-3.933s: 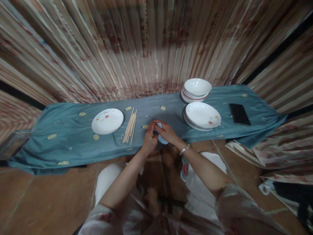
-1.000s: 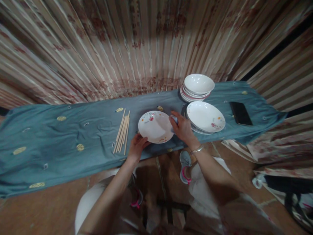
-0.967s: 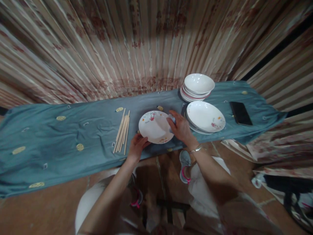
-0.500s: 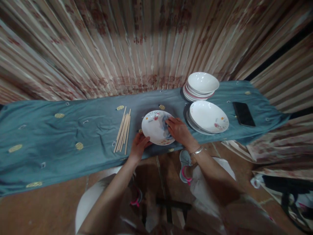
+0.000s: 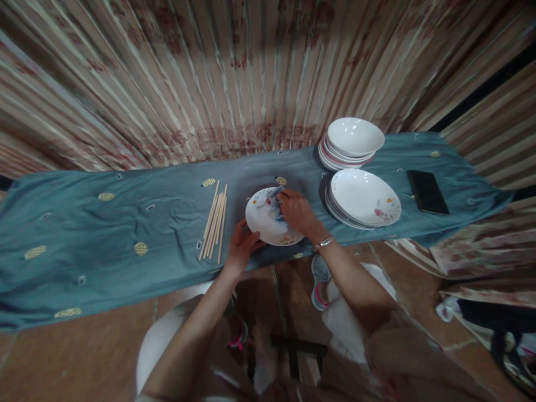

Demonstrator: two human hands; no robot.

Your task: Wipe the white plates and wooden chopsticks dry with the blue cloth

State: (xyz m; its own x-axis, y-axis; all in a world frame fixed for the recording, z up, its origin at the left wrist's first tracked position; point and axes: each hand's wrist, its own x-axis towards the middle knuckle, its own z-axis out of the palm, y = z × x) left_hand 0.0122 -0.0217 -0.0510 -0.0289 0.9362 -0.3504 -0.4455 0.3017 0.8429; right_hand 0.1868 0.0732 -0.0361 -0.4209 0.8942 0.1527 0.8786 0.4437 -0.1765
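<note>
My right hand (image 5: 296,211) lies palm-down on the flowered plate (image 5: 270,220), fingers curled over a small bluish cloth (image 5: 274,196) and pressing it against the plate's far side. My left hand (image 5: 242,245) grips the plate's near-left rim, thumb on top and fingers partly closed around the edge. The plate sits on the teal table cover (image 5: 125,234) near its front edge. Left of the plate lies a bundle of chopsticks (image 5: 215,220); right of it a stack of plates (image 5: 363,199), with a stack of bowls (image 5: 352,143) beyond and a dark phone (image 5: 427,191) farther right.
</note>
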